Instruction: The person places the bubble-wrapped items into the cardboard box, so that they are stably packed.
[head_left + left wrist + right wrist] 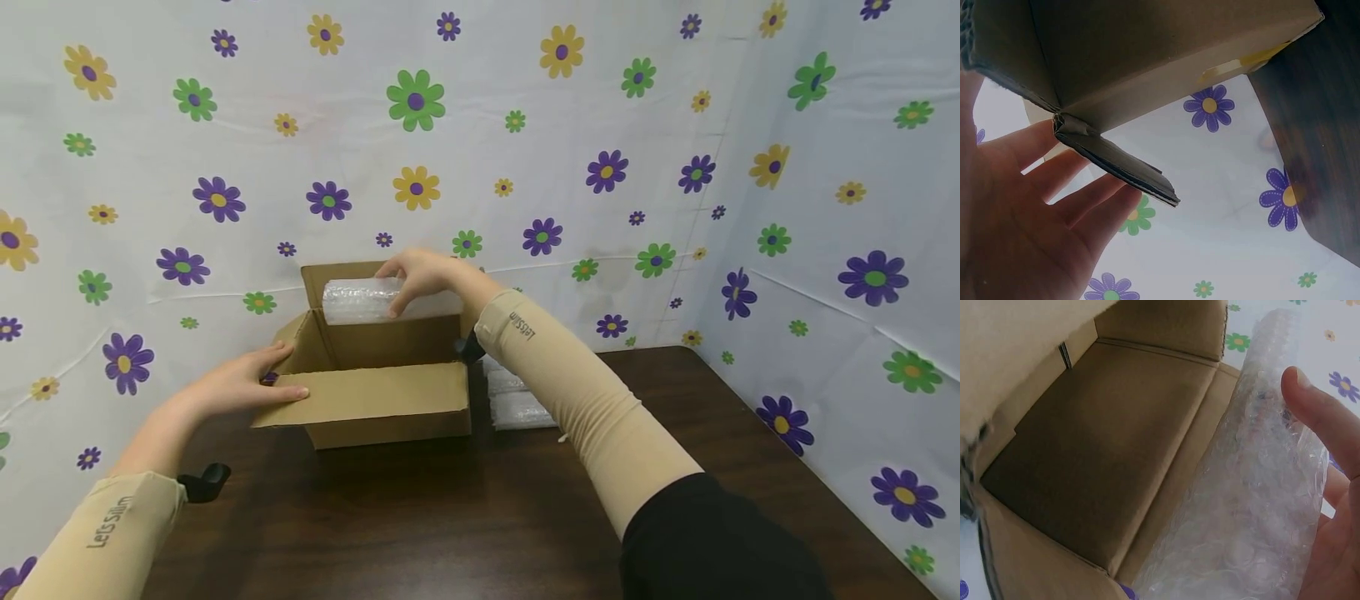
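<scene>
My right hand [422, 277] grips a clear bubble-wrap bundle [358, 302] from above, over the back of an open cardboard box [390, 430]. In the right wrist view, the thumb lies along the wrap [1241, 487] and the other fingers are partly hidden behind it. Something dark shows faintly through the plastic. My left hand [243, 385] holds the box's left front corner, its thumb on the front flap [375, 393]. From the left wrist, the fingers of that hand [1041, 200] reach behind a folded flap [1122, 162].
More bubble-wrapped bundles [521, 410] lie right of the box, partly covered by my right forearm. The dark wooden table [420, 525] extends in front. A flower-printed sheet [487, 150] hangs close behind the box and along the right side.
</scene>
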`<state>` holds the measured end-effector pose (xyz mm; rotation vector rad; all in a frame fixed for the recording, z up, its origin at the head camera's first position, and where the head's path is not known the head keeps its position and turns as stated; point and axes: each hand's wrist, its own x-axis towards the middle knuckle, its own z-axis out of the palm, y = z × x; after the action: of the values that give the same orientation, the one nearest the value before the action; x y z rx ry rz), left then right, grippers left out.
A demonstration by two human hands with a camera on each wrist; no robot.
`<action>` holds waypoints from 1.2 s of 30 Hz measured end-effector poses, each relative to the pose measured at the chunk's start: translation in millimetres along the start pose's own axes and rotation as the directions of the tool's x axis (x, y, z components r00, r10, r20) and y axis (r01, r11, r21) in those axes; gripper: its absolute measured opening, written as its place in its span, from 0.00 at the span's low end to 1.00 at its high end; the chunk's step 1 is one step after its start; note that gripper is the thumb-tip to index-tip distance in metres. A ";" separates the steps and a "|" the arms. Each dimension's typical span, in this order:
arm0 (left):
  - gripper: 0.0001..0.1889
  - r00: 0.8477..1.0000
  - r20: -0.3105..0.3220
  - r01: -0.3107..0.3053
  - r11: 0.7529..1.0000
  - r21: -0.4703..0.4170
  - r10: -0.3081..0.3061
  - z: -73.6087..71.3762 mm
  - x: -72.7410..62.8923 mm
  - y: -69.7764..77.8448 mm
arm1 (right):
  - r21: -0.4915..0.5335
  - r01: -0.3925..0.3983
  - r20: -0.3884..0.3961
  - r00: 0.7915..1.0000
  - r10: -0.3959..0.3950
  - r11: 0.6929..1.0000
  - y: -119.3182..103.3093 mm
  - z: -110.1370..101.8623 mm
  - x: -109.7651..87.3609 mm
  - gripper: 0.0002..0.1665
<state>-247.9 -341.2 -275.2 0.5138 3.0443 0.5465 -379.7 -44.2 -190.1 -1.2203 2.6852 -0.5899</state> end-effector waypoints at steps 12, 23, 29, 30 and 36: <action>0.49 1.000 -0.015 -0.011 1.000 0.008 0.011 1.5 0.4 0.5 | -0.015 -0.050 0.033 0.998 0.051 0.999 8.3 19.6 8.7 0.42; 0.49 1.000 -0.021 -0.019 1.000 -0.002 0.019 1.5 0.5 -1.1 | 0.010 -0.056 0.037 0.998 0.056 0.998 14.5 29.9 17.3 0.42; 0.49 1.000 -0.021 -0.020 1.000 -0.007 0.020 3.9 -0.7 -1.7 | -0.003 -0.069 0.049 0.996 0.069 0.998 18.3 37.1 19.1 0.43; 0.49 1.000 -0.020 -0.018 1.000 -0.009 0.018 4.0 -0.9 -1.8 | -0.002 -0.071 0.048 0.996 0.071 0.998 18.6 37.5 19.5 0.43; 0.49 1.000 -0.018 -0.009 1.000 -0.020 0.008 3.1 -2.3 -1.2 | 0.003 -0.065 0.028 0.998 0.065 0.998 18.3 38.4 20.7 0.42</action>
<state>-245.9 -342.0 -278.7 0.5241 3.0515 0.5851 -395.5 -60.1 -231.7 -1.1274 2.6876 -0.5641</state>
